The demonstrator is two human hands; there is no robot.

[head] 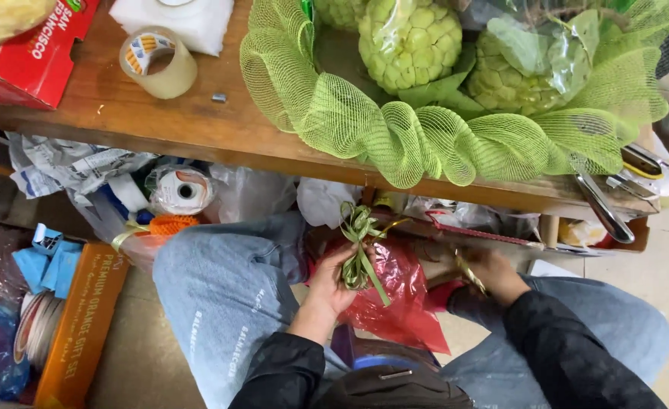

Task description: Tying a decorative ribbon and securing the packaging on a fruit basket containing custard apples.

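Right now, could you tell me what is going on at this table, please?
A seated person in blue jeans works below the edge of the wooden table. Their left hand holds a small bow of green and gold ribbon over a red plastic bag in their lap. Their right hand pinches a strip of gold ribbon. On the table sits a basket wrapped in green mesh holding green custard apples, with a roll of clear tape beside it.

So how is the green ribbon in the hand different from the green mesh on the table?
The green ribbon is thin, flat strips, looped in a small bunch, held in the left hand. The green mesh is wide, see-through netting, ruffled around the green fruits. Both are green wrapping trims.
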